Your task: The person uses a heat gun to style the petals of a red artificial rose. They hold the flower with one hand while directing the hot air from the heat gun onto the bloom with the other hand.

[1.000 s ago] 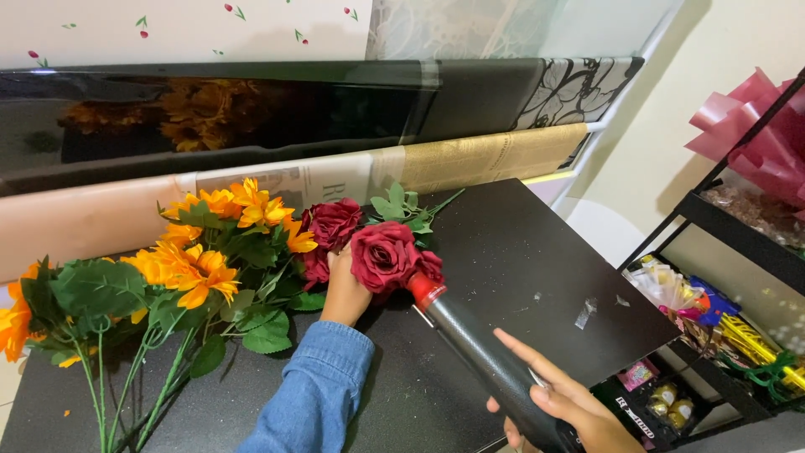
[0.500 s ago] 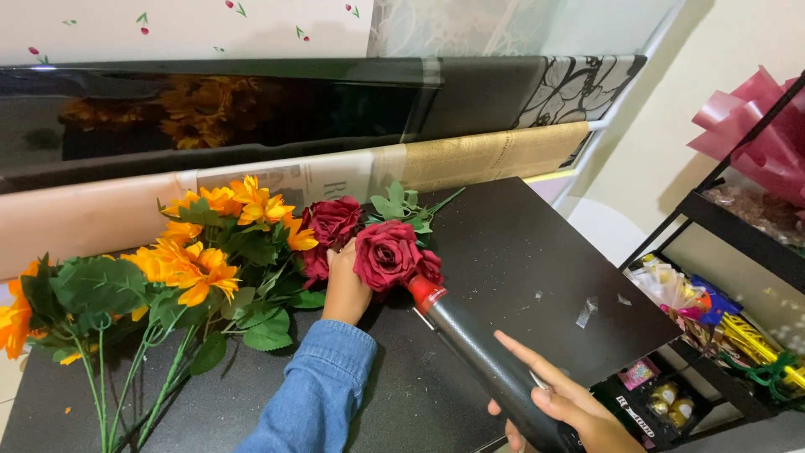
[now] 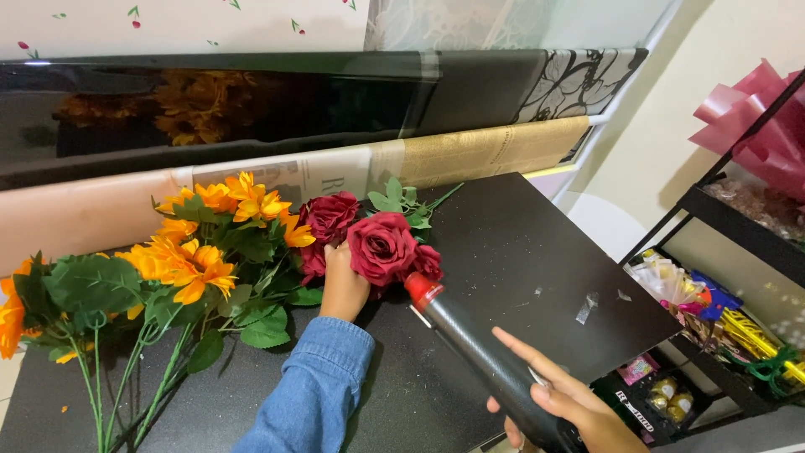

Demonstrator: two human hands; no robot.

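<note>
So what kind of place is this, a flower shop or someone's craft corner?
Probably a florist's or gift-bouquet workbench. Red roses and orange flower stems lie on the black table, rolls of wrapping paper lean behind it, and a shelf beside holds pink ribbon bows.

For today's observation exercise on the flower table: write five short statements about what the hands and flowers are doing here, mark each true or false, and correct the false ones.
1. The left hand rests against the red roses. True.
2. The right hand grips a black cylinder-shaped tool with a red tip. True.
3. The tool's red tip points away from the roses. False: it points at them, close to the blooms.
4. The orange flowers stand upright in a vase. False: they lie flat on the black tabletop.
5. The left arm wears a blue denim sleeve. True.
</note>
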